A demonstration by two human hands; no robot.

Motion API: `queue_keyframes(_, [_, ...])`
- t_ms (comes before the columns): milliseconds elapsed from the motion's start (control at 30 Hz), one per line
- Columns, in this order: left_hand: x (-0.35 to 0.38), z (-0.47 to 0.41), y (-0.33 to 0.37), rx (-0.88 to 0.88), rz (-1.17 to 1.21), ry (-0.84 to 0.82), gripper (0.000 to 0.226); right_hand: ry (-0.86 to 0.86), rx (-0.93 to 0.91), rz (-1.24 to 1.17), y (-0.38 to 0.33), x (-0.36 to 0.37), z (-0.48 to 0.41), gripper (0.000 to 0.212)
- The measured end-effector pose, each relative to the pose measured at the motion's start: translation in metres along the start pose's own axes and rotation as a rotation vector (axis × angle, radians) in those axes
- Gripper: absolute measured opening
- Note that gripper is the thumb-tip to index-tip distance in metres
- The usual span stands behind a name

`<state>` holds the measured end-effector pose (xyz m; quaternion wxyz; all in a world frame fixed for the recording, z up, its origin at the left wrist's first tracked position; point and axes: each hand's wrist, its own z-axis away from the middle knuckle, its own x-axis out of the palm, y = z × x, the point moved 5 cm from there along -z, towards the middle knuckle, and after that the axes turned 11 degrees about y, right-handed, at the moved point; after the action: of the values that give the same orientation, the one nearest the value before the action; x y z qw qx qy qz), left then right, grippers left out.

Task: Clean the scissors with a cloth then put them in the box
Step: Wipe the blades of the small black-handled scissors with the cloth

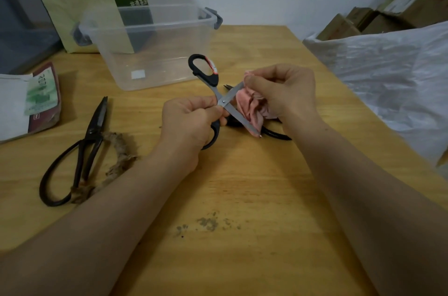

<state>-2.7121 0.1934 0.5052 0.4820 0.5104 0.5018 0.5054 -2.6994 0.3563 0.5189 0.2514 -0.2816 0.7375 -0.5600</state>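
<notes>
A person's left hand (pixel 191 121) curls its fingers (pixel 194 104) tightly round the lower handle of a pair of black-handled scissors (pixel 223 101), held just above a wooden surface (pixel 242 186) with the blades spread wide in an X. The right hand (pixel 283 92) pinches a crumpled pink cloth (pixel 249 106) around the upper blade, thumb and fingers (pixel 252 82) closed on the fabric. Beyond the fingers of both hands stands a clear plastic box (pixel 157 65), open at the top, with nothing visible inside. Well to the left of the left fingers lie old dark scissors (pixel 80 150) beside frayed rope (pixel 114 157). Beneath the right fingers, what seems to be another dark pair (pixel 276 135) is mostly hidden.
</notes>
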Motion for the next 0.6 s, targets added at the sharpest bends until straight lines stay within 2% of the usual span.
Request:
queue_keyframes(167, [-0.004, -0.003, -0.001, 0.004, -0.020, 0.014, 0.018, -0.211, -0.055, 0.030, -0.001, 0.017, 0.014, 0.010])
queue_keyframes(267, [-0.003, -0.002, 0.002, 0.018, -0.012, 0.004, 0.010, -0.060, 0.016, -0.027, 0.000, 0.006, 0.002, 0.008])
queue_keyframes(367, [-0.002, 0.000, 0.000, 0.024, -0.015, -0.016, 0.014, 0.159, 0.057, -0.016, 0.008, -0.018, -0.018, 0.010])
queue_keyframes(433, [-0.003, -0.001, -0.001, 0.019, -0.015, 0.000, 0.017, 0.246, 0.075, -0.029, 0.009, -0.029, -0.024, 0.011])
queue_keyframes(500, [-0.006, -0.004, -0.001, 0.028, -0.017, 0.030, 0.016, 0.238, 0.065, -0.053, 0.003, -0.031, -0.022, 0.008])
queue_keyframes(600, [-0.010, -0.008, 0.001, 0.064, -0.003, 0.077, 0.017, 0.052, 0.027, -0.017, -0.012, -0.019, -0.007, 0.010])
